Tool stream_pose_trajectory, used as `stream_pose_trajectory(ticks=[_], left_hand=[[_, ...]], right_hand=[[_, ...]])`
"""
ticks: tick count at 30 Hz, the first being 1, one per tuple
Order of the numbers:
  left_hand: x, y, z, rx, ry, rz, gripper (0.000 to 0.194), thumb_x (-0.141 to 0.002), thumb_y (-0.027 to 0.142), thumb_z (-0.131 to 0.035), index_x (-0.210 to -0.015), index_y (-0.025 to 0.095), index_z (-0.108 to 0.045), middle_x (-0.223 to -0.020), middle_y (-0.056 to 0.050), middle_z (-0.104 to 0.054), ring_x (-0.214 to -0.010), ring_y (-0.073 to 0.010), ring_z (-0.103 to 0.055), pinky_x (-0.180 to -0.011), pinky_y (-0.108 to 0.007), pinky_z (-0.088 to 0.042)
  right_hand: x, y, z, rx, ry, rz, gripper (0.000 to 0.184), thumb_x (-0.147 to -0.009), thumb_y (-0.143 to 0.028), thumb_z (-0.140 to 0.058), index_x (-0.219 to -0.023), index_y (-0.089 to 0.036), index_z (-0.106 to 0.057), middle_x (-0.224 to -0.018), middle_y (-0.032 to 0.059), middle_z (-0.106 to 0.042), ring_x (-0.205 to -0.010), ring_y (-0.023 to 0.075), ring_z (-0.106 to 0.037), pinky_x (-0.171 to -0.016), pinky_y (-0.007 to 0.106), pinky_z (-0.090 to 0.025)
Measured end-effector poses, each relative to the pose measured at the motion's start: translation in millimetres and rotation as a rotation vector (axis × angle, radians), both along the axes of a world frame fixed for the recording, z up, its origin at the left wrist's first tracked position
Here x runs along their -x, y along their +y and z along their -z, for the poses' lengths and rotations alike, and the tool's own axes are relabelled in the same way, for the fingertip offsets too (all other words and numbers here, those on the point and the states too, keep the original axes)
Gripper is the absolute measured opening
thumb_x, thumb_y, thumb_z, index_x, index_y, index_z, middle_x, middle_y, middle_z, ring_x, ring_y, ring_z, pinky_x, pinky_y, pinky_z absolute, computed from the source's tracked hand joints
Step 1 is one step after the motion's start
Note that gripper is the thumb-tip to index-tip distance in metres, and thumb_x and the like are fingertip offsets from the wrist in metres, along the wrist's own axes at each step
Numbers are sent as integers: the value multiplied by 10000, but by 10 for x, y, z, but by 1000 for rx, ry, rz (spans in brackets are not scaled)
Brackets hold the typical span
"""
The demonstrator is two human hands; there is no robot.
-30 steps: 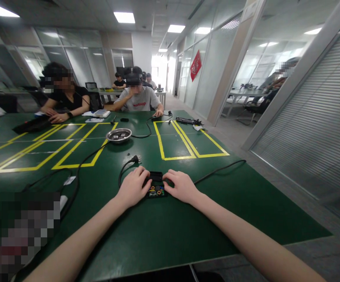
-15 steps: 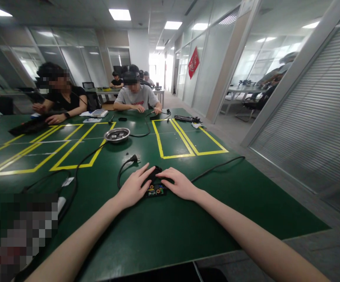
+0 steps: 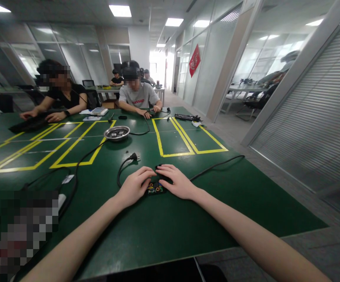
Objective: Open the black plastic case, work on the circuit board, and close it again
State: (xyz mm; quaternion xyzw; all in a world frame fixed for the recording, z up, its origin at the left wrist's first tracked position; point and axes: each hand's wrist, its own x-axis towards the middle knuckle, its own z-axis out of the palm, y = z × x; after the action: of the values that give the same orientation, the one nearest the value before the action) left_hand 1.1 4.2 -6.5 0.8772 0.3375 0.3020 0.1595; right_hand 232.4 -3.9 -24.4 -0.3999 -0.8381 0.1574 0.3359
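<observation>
On the green table in front of me lies an opened black power adapter point(image 3: 156, 188), its circuit board and copper-coloured coils bare at the near end. My left hand point(image 3: 134, 184) curls around its left side, thumb at the board's edge and fingers bent toward the far end. From the right, my right hand point(image 3: 177, 181) lies over the far part, gripping with bent fingers and thumb. Much of the black housing is hidden under both hands. A cord with a black plug point(image 3: 134, 156) loops out beside my left hand. Another black cable point(image 3: 217, 167) runs off to the right.
Beyond the hands stands a metal bowl point(image 3: 117, 133) with small metal parts. Yellow tape point(image 3: 177, 155) marks rectangles on the green table point(image 3: 211, 223). A black cable point(image 3: 76, 178) crosses at left. Two people work across the table; a folded black tripod-like item point(image 3: 186, 117) lies farther back.
My left fingers have drawn back from the adapter's far end and bent more. My right fingers have shifted slightly forward over it. The co-worker at left has lowered a hand onto a black object.
</observation>
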Motion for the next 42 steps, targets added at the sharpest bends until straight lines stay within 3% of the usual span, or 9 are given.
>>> stream_pose_trajectory(ticks=[4,8,14,17,23,29,33,38,42], left_hand=[[58,31,47,-30,92,-84,368,-1020,266,-490,-1367,208,-600,-1404,-124,-629,-1282,-261,-622,-1101,-413,-513],[99,85,80,-45,149,-29,453,-1041,333,-475,-1477,224,-530,-1484,-122,-601,-1357,-282,-582,-1158,-476,-473],[50,45,33,3,-1,29,316,-981,225,-551,-1287,213,-628,-1222,-94,-691,-1098,-228,-688,-976,-361,-571],[26,8,0,-22,-52,75,275,-956,158,-533,-1197,207,-655,-1125,-80,-677,-1010,-204,-685,-911,-325,-571],[49,-69,-130,35,-61,176,229,-884,124,-513,-1072,194,-624,-1061,-66,-684,-978,-201,-673,-888,-322,-543],[21,-147,-175,23,34,185,269,-746,255,-762,-880,215,-532,-1107,-53,-642,-898,-189,-644,-775,-289,-513],[2,-135,-116,-3,83,158,266,-764,239,-784,-877,217,-545,-1030,-28,-648,-863,-176,-632,-733,-269,-483],[18,-84,-106,-81,212,111,230,-889,371,-725,-1030,216,-630,-892,-19,-680,-817,-209,-652,-740,-308,-489],[20,-64,-131,-142,288,83,253,-991,403,-605,-1122,191,-649,-995,-73,-716,-910,-248,-671,-814,-358,-512]], right_hand=[[-4,-5,-16,2,81,-47,129,-925,-173,-667,-1013,-201,-757,-1130,97,-760,-1133,242,-671,-1045,442,-534],[-15,-33,-71,14,201,-155,106,-903,-124,-665,-909,-208,-730,-988,65,-752,-1040,218,-699,-976,397,-566],[-40,-22,-58,-16,242,-100,342,-877,-89,-632,-1177,-229,-721,-1311,101,-677,-1285,239,-612,-1130,462,-487],[-57,-13,-54,70,178,-58,378,-878,-182,-697,-1253,-227,-707,-1286,102,-711,-1214,258,-659,-1079,465,-520],[-63,-67,-141,129,170,-240,225,-965,-221,-619,-1160,-188,-726,-1121,93,-757,-1042,219,-709,-955,378,-554],[-62,-141,-192,101,223,-337,131,-833,-194,-756,-933,-196,-672,-1111,83,-690,-1019,207,-675,-935,360,-542],[-51,-165,-184,115,221,-338,184,-752,-98,-742,-801,-205,-601,-1080,51,-644,-983,188,-646,-908,338,-532],[-58,-164,-177,85,94,-314,338,-745,-121,-788,-1041,-211,-651,-1168,67,-640,-1062,210,-643,-944,348,-528],[-60,-142,-170,-12,-123,-193,426,-855,-174,-749,-1261,-200,-621,-1216,105,-700,-1096,249,-653,-958,393,-523]])
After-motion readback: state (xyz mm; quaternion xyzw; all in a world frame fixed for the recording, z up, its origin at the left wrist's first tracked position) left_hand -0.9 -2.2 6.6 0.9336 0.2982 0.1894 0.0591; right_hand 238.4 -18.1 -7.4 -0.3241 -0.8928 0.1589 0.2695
